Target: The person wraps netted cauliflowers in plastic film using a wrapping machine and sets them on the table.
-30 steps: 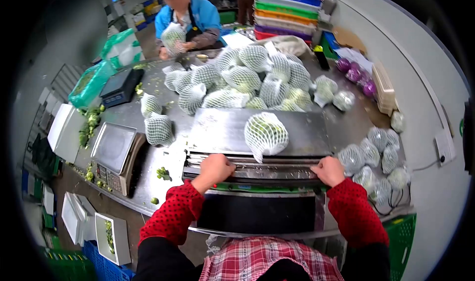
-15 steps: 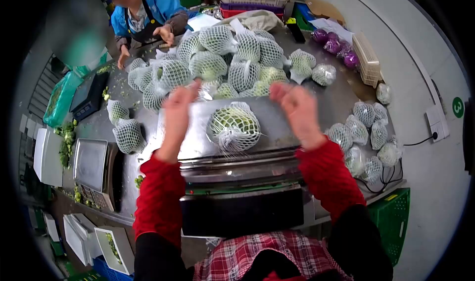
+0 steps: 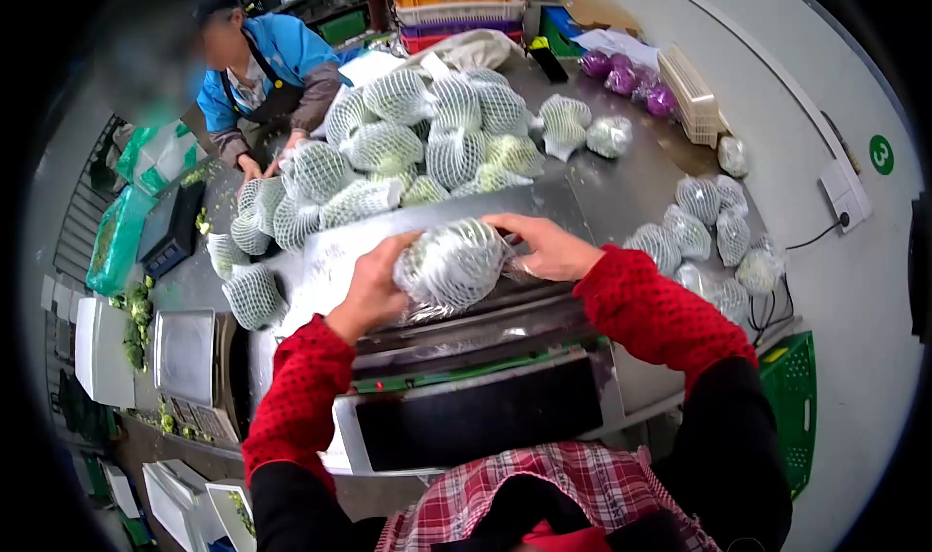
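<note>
Foam-netted vegetable head [image 3: 454,264]: sat over the steel wrapping station [image 3: 505,333] | left hand [image 3: 375,282]: partly closed round its left side | right hand [image 3: 546,249]: fingers curled onto its right side | handling: light, even pressure seemed best for smooth clear film [image 3: 427,312]

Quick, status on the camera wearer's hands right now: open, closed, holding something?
Left hand: curled around the left side of the film-wrapped vegetable in foam netting, holding it.
Right hand: holding the same wrapped vegetable from its right side.
</note>
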The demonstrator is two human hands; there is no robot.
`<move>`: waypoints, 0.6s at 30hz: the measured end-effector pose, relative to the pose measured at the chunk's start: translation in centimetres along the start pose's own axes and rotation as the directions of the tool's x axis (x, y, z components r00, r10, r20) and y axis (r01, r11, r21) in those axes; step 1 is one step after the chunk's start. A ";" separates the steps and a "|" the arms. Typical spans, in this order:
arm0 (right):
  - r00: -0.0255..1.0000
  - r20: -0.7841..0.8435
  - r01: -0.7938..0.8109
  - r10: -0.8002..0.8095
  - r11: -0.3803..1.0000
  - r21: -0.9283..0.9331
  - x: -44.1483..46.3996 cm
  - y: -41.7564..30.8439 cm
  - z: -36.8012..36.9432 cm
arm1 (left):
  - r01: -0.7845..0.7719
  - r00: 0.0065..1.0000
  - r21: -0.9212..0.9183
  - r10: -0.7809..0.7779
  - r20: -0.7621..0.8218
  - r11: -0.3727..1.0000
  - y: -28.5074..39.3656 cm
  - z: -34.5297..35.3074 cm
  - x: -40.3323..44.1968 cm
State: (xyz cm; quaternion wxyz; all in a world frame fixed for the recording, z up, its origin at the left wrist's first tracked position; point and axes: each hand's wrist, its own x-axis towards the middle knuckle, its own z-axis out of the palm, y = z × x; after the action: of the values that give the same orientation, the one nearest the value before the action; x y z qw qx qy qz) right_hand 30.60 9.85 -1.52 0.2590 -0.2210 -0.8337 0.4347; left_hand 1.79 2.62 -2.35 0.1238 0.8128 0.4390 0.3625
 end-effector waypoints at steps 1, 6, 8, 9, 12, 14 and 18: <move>0.995 0.032 -0.092 0.091 0.994 0.059 -1.1 -2.9 -0.7 | 0.056 0.998 -0.126 -0.057 -0.002 0.990 1.9 -0.9 -0.8; 0.922 0.271 -0.322 0.278 0.937 0.135 -9.3 -10.8 2.3 | 0.369 0.927 -0.418 -0.295 0.233 0.830 11.7 -1.3 -8.5; 0.866 0.304 -0.468 0.396 0.857 0.216 -13.2 -9.3 5.3 | 0.590 0.794 -0.608 -0.520 0.316 0.531 14.1 1.2 -12.8; 0.714 0.362 -0.700 0.599 0.604 0.381 -14.1 -9.3 5.7 | 0.727 0.652 -0.623 -0.575 0.493 0.290 13.3 2.1 -15.2; 0.640 0.356 -0.600 0.681 0.153 0.785 -18.9 -7.9 7.3 | 0.367 0.582 -0.827 -0.588 0.561 -0.426 14.6 3.3 -19.0; 0.705 0.197 -0.488 0.681 0.265 0.831 -20.0 -9.2 9.1 | 0.373 0.525 -0.850 -0.671 0.524 -0.372 16.9 4.9 -20.8; 0.723 -0.129 -0.418 0.679 0.578 0.700 -21.2 -8.6 10.9 | 0.521 0.451 -0.853 -0.844 0.291 -0.016 20.5 7.3 -21.4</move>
State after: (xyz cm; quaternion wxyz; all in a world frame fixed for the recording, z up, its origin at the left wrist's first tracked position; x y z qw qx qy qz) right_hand 38.83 -13.90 -4.72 0.3235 -0.4544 -0.4573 0.6927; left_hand 12.11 -25.69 -7.19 0.6091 0.2158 0.5411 0.5381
